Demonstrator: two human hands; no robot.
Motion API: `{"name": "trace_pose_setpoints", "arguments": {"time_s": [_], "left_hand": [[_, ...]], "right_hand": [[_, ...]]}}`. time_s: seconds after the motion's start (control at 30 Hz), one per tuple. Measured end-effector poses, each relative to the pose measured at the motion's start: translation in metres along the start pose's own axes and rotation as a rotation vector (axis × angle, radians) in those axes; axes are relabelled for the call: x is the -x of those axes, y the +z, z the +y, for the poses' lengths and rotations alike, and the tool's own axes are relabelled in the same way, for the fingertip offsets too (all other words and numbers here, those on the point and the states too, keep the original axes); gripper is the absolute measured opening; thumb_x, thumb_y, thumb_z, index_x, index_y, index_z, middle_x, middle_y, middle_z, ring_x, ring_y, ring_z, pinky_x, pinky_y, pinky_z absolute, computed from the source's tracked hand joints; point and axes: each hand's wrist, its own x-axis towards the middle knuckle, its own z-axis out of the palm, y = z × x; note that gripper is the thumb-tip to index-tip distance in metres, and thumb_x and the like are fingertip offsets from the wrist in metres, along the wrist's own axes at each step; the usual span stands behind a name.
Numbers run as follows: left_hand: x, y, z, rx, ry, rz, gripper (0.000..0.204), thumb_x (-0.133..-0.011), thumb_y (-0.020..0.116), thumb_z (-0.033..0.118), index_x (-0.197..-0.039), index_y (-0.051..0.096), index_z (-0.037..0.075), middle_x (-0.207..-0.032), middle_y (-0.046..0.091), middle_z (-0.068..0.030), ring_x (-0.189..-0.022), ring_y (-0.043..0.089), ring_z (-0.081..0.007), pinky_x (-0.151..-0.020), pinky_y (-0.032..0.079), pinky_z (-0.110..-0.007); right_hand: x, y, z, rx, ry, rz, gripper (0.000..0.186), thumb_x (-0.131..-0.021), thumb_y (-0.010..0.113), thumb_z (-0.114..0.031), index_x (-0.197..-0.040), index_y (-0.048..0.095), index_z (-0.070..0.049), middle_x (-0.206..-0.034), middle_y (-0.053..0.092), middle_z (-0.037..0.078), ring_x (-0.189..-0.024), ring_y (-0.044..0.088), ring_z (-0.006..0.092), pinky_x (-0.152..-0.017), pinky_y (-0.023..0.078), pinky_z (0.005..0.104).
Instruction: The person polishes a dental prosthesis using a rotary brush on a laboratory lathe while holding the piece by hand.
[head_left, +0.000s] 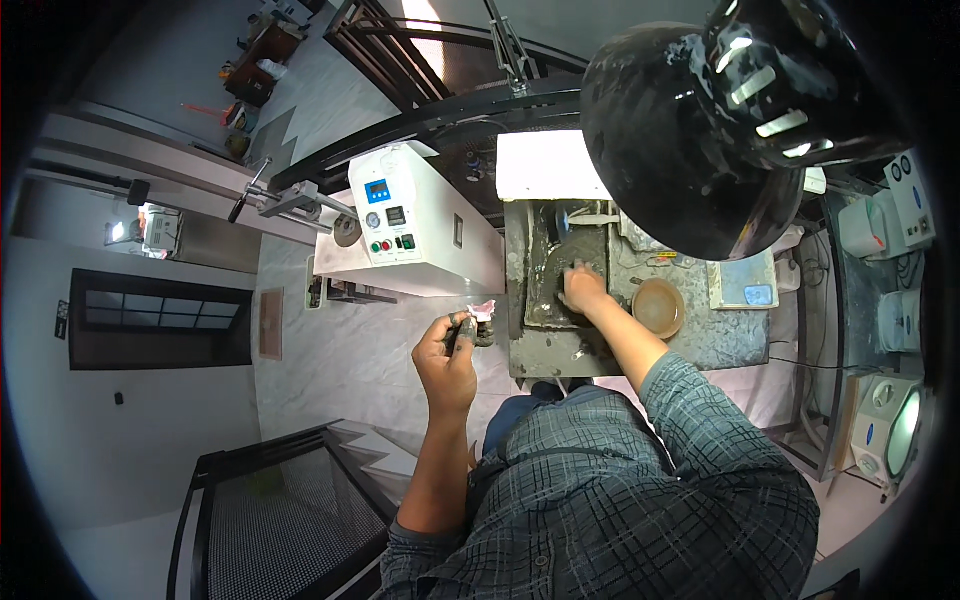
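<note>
My left hand (447, 365), its fingers smeared dark grey, is raised to the left of the workbench. Thumb and fingers pinch a small pink and pale curved piece that looks like a denture (482, 311). My right hand (583, 289) reaches down into a dark rectangular trough (532, 316) on the bench. Its fingers are apart and touch wet grey paste (588, 245), which partly hides the fingertips. Whether anything else lies under them cannot be seen.
A brown round bowl (658, 308) stands right of the trough. Above the bench hangs a large black lamp (665, 145), with a white panel (545, 165) beside it. A white machine with a control panel (390, 215) stands at the left. A white box (742, 284) sits at the bench's right.
</note>
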Motion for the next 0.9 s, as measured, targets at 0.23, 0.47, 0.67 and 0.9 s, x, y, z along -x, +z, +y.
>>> {"name": "trace_pose_setpoints", "arguments": {"time_s": [0.23, 0.47, 0.67, 0.9], "left_hand": [[-0.005, 0.024, -0.005, 0.031, -0.017, -0.064, 0.014, -0.089, 0.054, -0.005, -0.099, 0.063, -0.008, -0.088, 0.065, -0.0048, -0.079, 0.058, -0.0080, -0.073, 0.048, -0.023], [-0.010, 0.017, -0.013, 0.185, -0.173, -0.130, 0.009, -0.093, 0.050, 0.000, -0.093, 0.059, -0.004, -0.088, 0.066, -0.0076, -0.079, 0.061, -0.0107, -0.075, 0.051, -0.026], [-0.020, 0.028, -0.039, 0.312, -0.213, -0.145, 0.008, -0.096, 0.053, 0.007, -0.094, 0.057, 0.001, -0.091, 0.067, -0.0119, -0.077, 0.066, -0.0188, -0.070, 0.056, -0.033], [-0.040, 0.041, -0.064, 0.431, -0.313, -0.187, 0.004, -0.094, 0.055, 0.006, -0.094, 0.057, 0.003, -0.088, 0.066, -0.0079, -0.079, 0.063, -0.0148, -0.075, 0.051, -0.028]], "right_hand": [[-0.007, 0.065, 0.020, -0.044, 0.350, -0.010, 0.040, -0.096, 0.041, -0.015, -0.132, 0.050, 0.001, -0.142, 0.043, 0.025, -0.125, 0.050, 0.0391, -0.101, 0.046, 0.0398], [0.004, 0.037, 0.002, -0.199, 0.050, -0.041, 0.025, -0.086, 0.047, -0.003, -0.099, 0.065, 0.007, -0.112, 0.060, 0.034, -0.105, 0.063, 0.0404, -0.089, 0.052, 0.0423], [0.003, 0.044, 0.026, -0.375, 0.052, 0.202, 0.026, -0.071, 0.064, -0.006, -0.096, 0.065, 0.004, -0.098, 0.062, 0.033, -0.099, 0.060, 0.0461, -0.088, 0.049, 0.0474], [0.010, 0.011, 0.013, -0.217, 0.146, 0.051, 0.074, -0.071, 0.081, -0.021, -0.132, 0.045, 0.000, -0.133, 0.047, 0.029, -0.122, 0.049, 0.0443, -0.102, 0.043, 0.0448]]}}
